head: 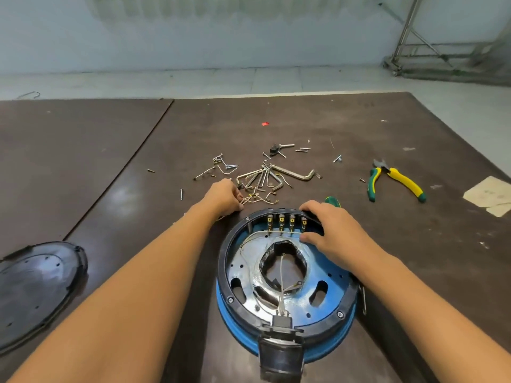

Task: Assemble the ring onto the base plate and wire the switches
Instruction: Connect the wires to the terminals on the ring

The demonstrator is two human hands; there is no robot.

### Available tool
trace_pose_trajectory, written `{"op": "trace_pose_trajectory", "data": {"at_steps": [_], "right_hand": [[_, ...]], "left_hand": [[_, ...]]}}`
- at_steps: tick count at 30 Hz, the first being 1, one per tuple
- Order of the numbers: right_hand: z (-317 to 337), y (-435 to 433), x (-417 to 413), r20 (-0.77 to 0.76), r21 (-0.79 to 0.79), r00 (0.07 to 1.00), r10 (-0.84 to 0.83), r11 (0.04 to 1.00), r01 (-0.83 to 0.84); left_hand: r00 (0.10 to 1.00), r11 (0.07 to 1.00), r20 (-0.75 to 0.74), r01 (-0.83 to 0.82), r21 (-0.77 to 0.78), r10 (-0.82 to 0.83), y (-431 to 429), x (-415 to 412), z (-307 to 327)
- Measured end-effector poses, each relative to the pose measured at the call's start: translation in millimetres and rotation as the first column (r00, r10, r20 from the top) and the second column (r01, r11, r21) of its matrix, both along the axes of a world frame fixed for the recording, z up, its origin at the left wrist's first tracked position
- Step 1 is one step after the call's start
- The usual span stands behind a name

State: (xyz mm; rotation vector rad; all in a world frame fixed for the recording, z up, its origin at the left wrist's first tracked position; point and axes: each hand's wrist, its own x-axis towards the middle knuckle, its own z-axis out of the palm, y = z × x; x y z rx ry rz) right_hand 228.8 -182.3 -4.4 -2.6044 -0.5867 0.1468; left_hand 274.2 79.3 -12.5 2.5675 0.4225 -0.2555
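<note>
Ring (223, 272): sitting on base plate (241, 268), near bench (138, 217) edge; right hand (329, 230) fingers gripping its far rim beside switches (287, 221). Left hand (225, 196) fingers pinching loose wires (258, 199). Risk: tangled leads snagging, dragging hex keys (265, 175).

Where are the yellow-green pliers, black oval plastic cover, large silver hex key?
yellow-green pliers (405, 181): head view, on a yellow handle.
black oval plastic cover (38, 288): head view, middle of its face.
large silver hex key (293, 174): head view, on its long shaft.

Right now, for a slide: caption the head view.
Left hand grips loose wires; right hand holds the ring on the plate.
</note>
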Motion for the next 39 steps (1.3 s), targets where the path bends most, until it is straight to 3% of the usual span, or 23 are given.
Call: {"op": "trace_pose_trajectory", "data": {"at_steps": [4,13,21,28,34,39], "right_hand": [[3,1,0,-0.014,0.022,1.000,0.003,1.000,-0.003],[5,1,-3,0.011,-0.012,1.000,0.024,1.000,-0.024],[12,-3,-15,0.033,-0.044,0.997,0.065,0.997,-0.063],[18,-19,-46,0.034,-0.047,0.996,0.077,0.996,-0.076],[18,-32,-67,0.055,-0.057,0.997,0.059,0.997,-0.056],[16,-33,-68,0.048,-0.041,0.998,0.049,0.998,-0.047]], "left_hand": [[0.996,0.999,0.073,0.045,-0.021,-0.043,5,-13,-1],[0.957,0.969,0.244,-0.100,-0.228,0.156,16,-51,19],[0.929,0.984,0.343,-0.088,-0.153,0.136,-7,-88,29],[0.856,0.956,0.488,-0.025,-0.293,0.171,-30,-131,54],[0.856,0.930,0.424,-0.154,-0.334,0.295,-23,-155,33],[0.926,0.955,0.292,-0.170,-0.242,0.239,-26,-147,-5]]}}
